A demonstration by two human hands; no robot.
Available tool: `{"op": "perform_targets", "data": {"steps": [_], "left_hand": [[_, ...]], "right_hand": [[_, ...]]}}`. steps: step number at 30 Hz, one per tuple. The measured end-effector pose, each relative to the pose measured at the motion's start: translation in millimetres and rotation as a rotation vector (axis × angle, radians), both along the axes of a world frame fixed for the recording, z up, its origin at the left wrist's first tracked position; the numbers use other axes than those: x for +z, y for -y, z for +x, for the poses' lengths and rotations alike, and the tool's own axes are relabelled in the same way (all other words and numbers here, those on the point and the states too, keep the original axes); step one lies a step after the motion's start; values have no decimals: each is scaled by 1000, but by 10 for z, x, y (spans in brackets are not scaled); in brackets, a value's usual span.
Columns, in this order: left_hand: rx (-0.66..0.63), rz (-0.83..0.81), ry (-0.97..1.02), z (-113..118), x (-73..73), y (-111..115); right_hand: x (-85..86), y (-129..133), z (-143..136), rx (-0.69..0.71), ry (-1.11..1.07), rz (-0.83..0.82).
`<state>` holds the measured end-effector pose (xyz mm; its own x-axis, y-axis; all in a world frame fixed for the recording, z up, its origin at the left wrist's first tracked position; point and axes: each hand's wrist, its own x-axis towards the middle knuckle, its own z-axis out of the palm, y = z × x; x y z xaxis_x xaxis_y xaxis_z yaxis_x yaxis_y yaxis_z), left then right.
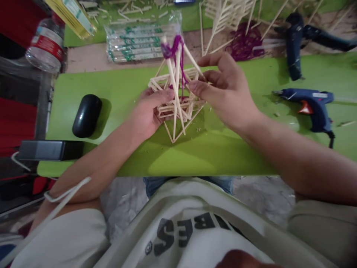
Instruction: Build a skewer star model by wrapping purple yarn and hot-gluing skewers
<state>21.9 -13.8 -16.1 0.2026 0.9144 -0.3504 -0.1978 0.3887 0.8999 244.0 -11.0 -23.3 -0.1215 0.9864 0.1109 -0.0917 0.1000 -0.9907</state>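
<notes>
A small framework of pale wooden sticks (176, 93) stands over the green table, with purple yarn (176, 46) wound at its top and hanging down inside. My left hand (152, 108) grips the left side of the framework, thumb on top of the sticks and fingers partly hidden beneath. On the right side, my right hand (223, 83) has its thumb and fingers bent around the framework's edge by a slanted stick, near the hanging yarn. Its fingertips are partly hidden by the sticks.
On the green table (134, 160) lie a black mouse (87, 115), a dark box-shaped device (51, 150) and a blue glue gun (315, 102). Behind are packaged sticks (139, 42), a purple yarn pile (244, 42), another glue gun (294, 48), a stick structure (228, 15) and bottles.
</notes>
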Motion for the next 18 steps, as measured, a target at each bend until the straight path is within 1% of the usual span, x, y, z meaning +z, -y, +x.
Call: {"op": "perform_targets", "data": {"steps": [5, 11, 15, 18], "left_hand": [[11, -56, 4, -12, 4, -15], [-74, 39, 34, -3, -34, -19], [-67, 32, 26, 2, -85, -12], [-96, 48, 42, -16, -126, -31]], "right_hand": [[-52, -24, 6, -24, -1, -3], [-168, -52, 20, -30, 107, 42], [-220, -68, 27, -22, 24, 69], [-209, -63, 20, -14, -20, 73]]}}
